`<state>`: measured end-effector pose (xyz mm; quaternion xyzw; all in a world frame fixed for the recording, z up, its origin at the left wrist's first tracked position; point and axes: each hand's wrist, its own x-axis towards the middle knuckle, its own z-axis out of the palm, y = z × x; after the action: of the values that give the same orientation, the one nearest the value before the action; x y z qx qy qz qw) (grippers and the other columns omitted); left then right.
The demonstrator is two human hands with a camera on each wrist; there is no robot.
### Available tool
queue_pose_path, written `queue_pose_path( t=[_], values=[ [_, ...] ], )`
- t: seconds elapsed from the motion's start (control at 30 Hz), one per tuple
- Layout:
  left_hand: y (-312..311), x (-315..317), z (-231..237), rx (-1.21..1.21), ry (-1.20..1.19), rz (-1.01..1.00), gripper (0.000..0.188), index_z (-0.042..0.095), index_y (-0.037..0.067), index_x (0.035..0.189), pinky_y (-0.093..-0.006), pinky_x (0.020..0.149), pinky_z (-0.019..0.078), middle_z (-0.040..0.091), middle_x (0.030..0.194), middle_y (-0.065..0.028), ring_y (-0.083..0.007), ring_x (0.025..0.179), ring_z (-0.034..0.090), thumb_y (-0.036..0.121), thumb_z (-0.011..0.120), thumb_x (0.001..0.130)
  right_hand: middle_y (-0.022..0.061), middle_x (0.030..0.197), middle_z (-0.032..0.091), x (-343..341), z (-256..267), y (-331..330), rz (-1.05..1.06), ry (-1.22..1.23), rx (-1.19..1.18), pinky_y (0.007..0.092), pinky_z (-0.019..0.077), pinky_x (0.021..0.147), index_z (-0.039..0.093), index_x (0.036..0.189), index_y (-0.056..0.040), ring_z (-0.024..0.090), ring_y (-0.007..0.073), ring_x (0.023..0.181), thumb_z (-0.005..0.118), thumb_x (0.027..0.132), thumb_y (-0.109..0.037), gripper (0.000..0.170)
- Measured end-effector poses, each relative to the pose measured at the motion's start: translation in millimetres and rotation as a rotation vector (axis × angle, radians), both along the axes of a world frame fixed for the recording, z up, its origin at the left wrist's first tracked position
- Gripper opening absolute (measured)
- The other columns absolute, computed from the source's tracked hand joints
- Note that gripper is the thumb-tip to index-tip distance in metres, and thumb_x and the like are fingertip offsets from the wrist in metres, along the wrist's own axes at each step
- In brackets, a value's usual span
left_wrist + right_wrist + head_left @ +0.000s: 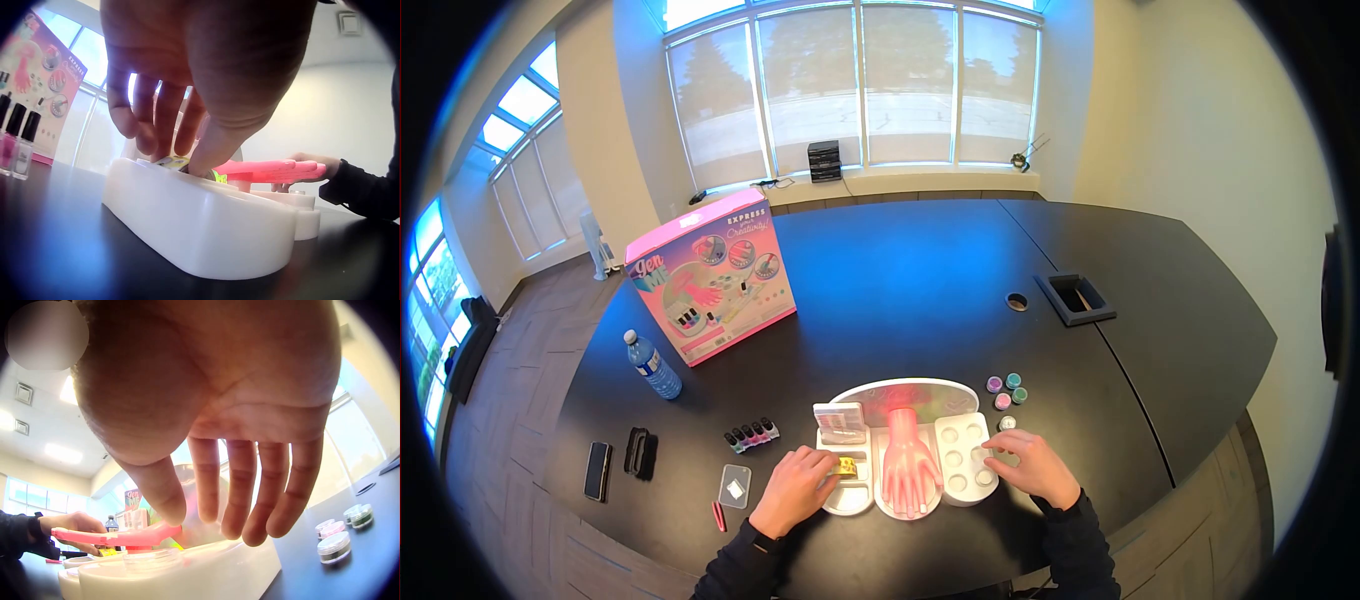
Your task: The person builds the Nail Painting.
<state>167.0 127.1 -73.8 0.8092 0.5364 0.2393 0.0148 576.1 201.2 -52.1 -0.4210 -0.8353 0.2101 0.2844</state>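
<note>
A white tray (857,498) holds a pink model hand (909,462) in its middle. At its left compartments, my left hand (797,487) has thumb and fingertips on a yellow patterned item (846,467); in the left wrist view the thumb and fingers of the left hand (200,75) pinch this item (173,162) from both sides. Over the tray's right section with round wells, my right hand (1035,468) hovers with relaxed fingers. The right wrist view shows the right hand (219,406) holding nothing, above a clear round container (152,560) seated in the tray.
Several small jars (1003,401) stand right of the tray, one close to the right hand. Leftward are nail polish bottles (752,435), a clear box (735,487), pink tweezers (719,516), a phone (598,472), a black case (640,453), a water bottle (653,366) and a pink box (712,277).
</note>
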Motion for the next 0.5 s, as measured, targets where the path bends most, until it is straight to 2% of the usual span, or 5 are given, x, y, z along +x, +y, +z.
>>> queue_pose_path(
  t=[0.13, 0.23, 0.3, 0.5],
  values=[
    [0, 0, 0, -0.003, 0.012, -0.001, 0.025, 0.072, 0.007, 0.113, -0.0430, 0.095, 0.0558, 0.076, 0.117, -0.0066, -0.0286, 0.110, 0.068, 0.020, 0.081, 0.094, 0.0115, 0.100, 0.074, -1, 2, -2, -0.006, 0.024, -0.036, 0.0439, 0.0586, 0.083, 0.080, 0.117, -0.0052, 0.072, 0.0331, 0.092, 0.080, 0.095, -0.016, 0.024],
    [-1, -1, 2, -0.004, 0.018, -0.001, 0.025, 0.074, 0.007, 0.114, -0.0429, 0.096, 0.0560, 0.076, 0.118, -0.0063, -0.0281, 0.110, 0.068, 0.023, 0.081, 0.096, 0.0116, 0.100, 0.074, 0, 2, -2, -0.013, 0.058, -0.040, 0.0434, 0.0588, 0.084, 0.080, 0.116, -0.0046, 0.072, 0.0321, 0.092, 0.080, 0.096, -0.016, 0.023],
    [-2, -1, 5, -0.005, 0.025, -0.001, 0.025, 0.075, 0.008, 0.115, -0.0430, 0.096, 0.0561, 0.076, 0.118, -0.0062, -0.0279, 0.110, 0.068, 0.024, 0.081, 0.096, 0.0112, 0.104, 0.078, 1, 0, 0, -0.013, 0.034, -0.015, 0.0391, 0.0587, 0.079, 0.080, 0.115, -0.0049, 0.074, 0.0259, 0.091, 0.084, 0.096, -0.017, 0.023],
    [-6, -9, 15, 0.041, -0.056, 0.023, 0.023, 0.077, 0.007, 0.111, -0.0424, 0.093, 0.0572, 0.075, 0.115, -0.0068, -0.0293, 0.107, 0.069, 0.022, 0.083, 0.095, 0.0116, 0.104, 0.078, 0, 1, -1, -0.019, 0.035, -0.009, 0.0390, 0.0588, 0.079, 0.080, 0.115, -0.0048, 0.075, 0.0260, 0.092, 0.084, 0.095, -0.016, 0.023]
  ],
)
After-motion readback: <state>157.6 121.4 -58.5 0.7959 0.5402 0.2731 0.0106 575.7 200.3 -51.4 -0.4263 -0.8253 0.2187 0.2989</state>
